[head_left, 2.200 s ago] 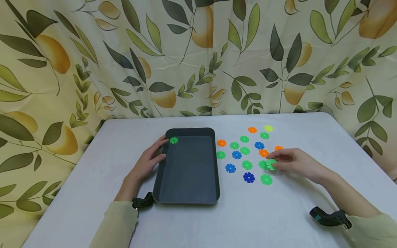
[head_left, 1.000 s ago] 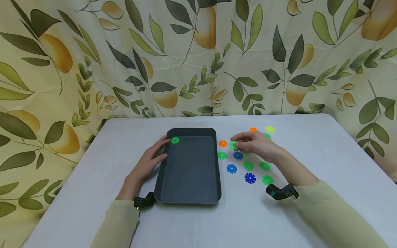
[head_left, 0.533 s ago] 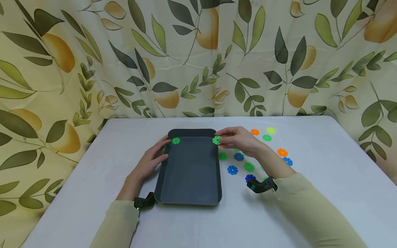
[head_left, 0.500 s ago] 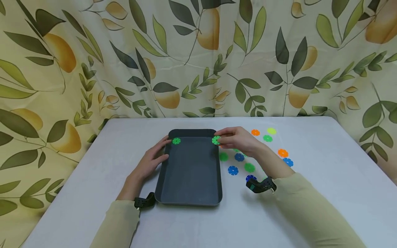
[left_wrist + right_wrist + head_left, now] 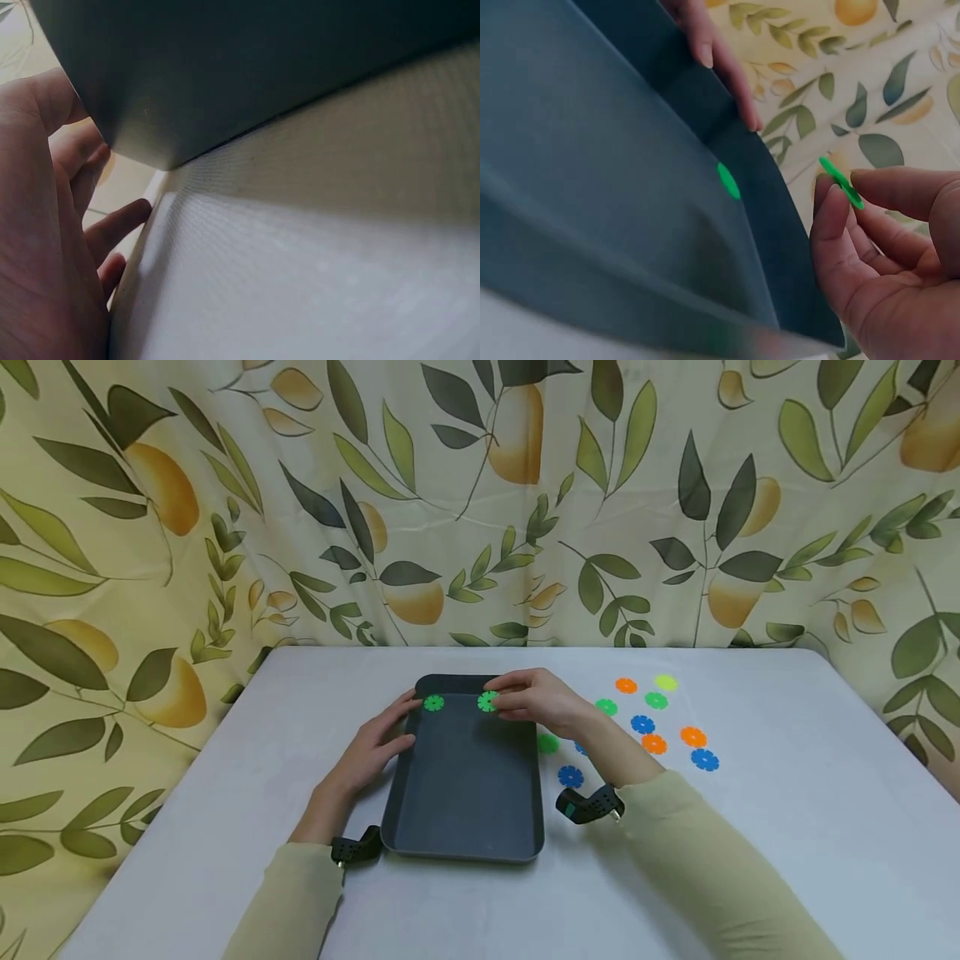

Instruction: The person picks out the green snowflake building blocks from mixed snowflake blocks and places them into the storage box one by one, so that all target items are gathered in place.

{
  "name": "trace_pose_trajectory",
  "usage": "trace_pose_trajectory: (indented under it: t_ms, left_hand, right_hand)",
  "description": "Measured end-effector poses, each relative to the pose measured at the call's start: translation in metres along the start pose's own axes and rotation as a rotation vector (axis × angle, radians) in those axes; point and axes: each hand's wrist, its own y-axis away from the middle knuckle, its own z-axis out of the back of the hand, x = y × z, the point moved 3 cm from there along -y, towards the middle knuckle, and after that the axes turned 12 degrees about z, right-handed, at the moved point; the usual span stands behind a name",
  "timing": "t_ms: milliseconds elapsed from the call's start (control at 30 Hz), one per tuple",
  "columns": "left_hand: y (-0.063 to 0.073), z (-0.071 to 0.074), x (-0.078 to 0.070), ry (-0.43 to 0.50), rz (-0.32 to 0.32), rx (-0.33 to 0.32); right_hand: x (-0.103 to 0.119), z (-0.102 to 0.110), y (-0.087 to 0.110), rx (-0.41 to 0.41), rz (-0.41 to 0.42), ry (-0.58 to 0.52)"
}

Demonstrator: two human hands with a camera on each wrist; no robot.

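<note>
A dark grey rectangular baking tray lies on the table, with one green notched plastic disc in its far left corner. My left hand rests at the tray's left side, fingers extended along the rim. In the left wrist view, the fingers lie by the tray's outer wall. Thumb and fingertips of my right hand pinch a second green notched disc over the tray's far right part. The right wrist view shows this held disc tilted and raised above the tray floor.
Right of the tray, several loose discs lie on the white tablecloth, including an orange disc, a blue disc and a yellow disc. My right forearm hides some. A leaf-patterned curtain hangs behind the table.
My right hand has carried the green disc leftward from the scattered discs, across the tray's right rim, to over the tray. The left hand has stayed at the tray's left side.
</note>
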Motion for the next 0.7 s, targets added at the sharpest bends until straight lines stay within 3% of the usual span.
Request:
trace_pose_trajectory:
  t_ms: [400,700]
  left_hand:
    - [-0.001,0.000,0.000,0.018,0.021,-0.002]
    - [0.009,0.005,-0.038,0.035,0.041,0.023]
  right_hand:
    - [0.005,-0.025,-0.024,0.012,-0.026,-0.043]
    - [-0.001,-0.036,-0.038,0.011,-0.033,-0.100]
